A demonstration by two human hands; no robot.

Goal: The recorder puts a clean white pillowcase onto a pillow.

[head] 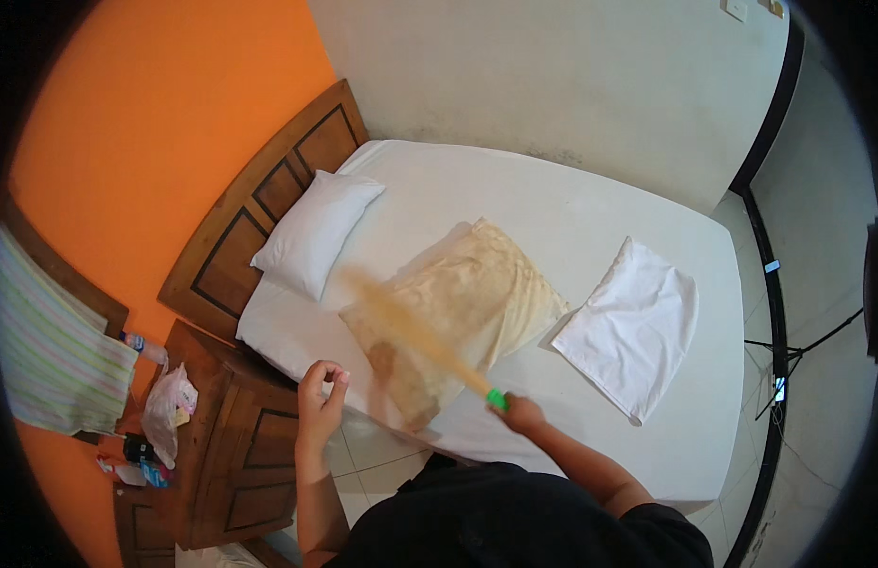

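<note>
My right hand grips a pale yellow stick broom by its end, beside a green band. Motion blurs the broom's far part, which is over a stained, yellowed pillow in the middle of the bed; I cannot tell whether they touch. My left hand is raised at the bed's near edge, fingers loosely curled, with nothing visible in it. A white pillowcase lies flat to the right of the stained pillow. By the headboard rests a plump white pillow.
A white sheet covers the bed; its wooden headboard stands on the left. A wooden cabinet at lower left bears a plastic bag and a bottle. Tiled floor shows near me. A tripod stands right.
</note>
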